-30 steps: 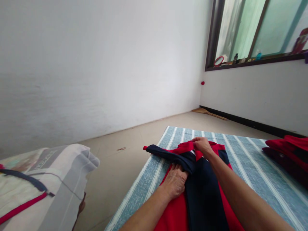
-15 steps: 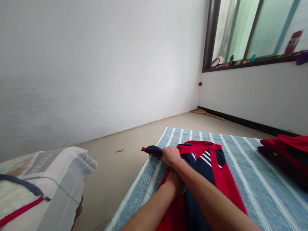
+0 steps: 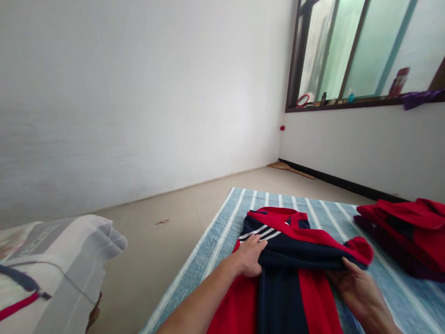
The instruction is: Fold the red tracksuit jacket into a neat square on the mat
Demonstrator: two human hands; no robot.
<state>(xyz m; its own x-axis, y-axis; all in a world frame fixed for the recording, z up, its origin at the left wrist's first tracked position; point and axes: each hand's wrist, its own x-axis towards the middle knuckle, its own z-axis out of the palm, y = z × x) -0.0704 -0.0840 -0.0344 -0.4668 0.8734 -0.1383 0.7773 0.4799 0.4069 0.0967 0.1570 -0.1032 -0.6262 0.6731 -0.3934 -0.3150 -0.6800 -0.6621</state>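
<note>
A red and navy sports shirt (image 3: 285,283) with white stripes lies on a blue striped mat (image 3: 222,241). My left hand (image 3: 248,256) presses flat on the shirt's left side, fingers stretched out. My right hand (image 3: 358,290) grips the navy sleeve (image 3: 313,257) near its red cuff, and the sleeve lies folded across the shirt to the right.
A pile of red and dark garments (image 3: 403,232) sits on the mat at the right. A large bag or pillow (image 3: 52,264) lies at the lower left on the tiled floor. White walls and a window with a cluttered sill (image 3: 347,99) are behind.
My right hand took the sleeve from the shirt's left edge and carried it across to the right. My left hand stayed pressed on the shirt.
</note>
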